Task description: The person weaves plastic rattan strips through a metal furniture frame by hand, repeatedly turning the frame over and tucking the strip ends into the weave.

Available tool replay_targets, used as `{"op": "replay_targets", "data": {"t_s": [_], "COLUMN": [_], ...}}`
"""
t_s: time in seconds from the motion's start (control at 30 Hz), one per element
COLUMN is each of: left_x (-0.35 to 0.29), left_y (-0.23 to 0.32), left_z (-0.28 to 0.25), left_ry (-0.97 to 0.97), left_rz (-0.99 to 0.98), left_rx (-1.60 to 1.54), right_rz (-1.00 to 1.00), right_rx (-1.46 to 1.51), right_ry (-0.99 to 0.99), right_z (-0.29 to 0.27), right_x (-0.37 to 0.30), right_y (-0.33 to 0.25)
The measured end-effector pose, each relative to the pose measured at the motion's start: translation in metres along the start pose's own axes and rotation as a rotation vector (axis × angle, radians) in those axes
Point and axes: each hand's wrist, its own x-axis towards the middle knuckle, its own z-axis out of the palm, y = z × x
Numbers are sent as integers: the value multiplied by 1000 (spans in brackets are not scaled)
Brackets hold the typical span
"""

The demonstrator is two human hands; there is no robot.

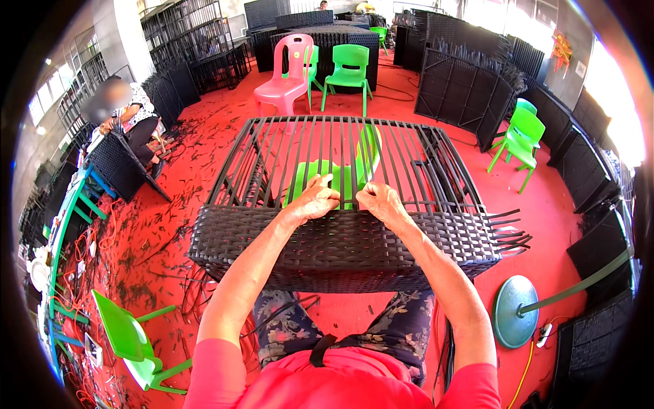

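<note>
The underside of the black furniture frame and whatever bears it are hidden by its woven near side, and the person's forearms cover parts of the woven band along its near edge. From that band, flat black strips run bare to the far edge, and through the gaps a green chair shows only in pieces. The frame lies directly in front of the person, above the red floor, its near edge over the floral trousers. Both hands are at the middle of the frame, where the band meets the bare strips: the left hand has its fingers bent and close together, the index finger reaching toward the far edge, and the right hand is curled nearly into a fist, thumb side facing the left. The two stand a little apart with strips between them; whether either pinches a strip cannot be told, as the fingertips are partly covered. Loose strip ends jut past the near right corner. A small mark on the backrest of the pink chair, beyond the far edge, is too tiny to read
</note>
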Motion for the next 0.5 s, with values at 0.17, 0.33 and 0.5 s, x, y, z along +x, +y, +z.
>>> {"op": "replay_targets", "data": {"t_s": [0.17, 0.33, 0.5], "left_x": [7, 1, -18], "left_y": [-11, -14, -16], "left_z": [8, -1, -14], "left_ry": [42, 132, 246], "left_rz": [7, 67, 49], "left_rx": [-56, -170, -417], "right_rz": [-20, 13, -99], "right_rx": [-91, -45, -144], "right_ry": [36, -89, -97], "right_z": [5, 1, 5], "right_x": [-5, -5, -3], "right_y": [-6, -4, -22]}}
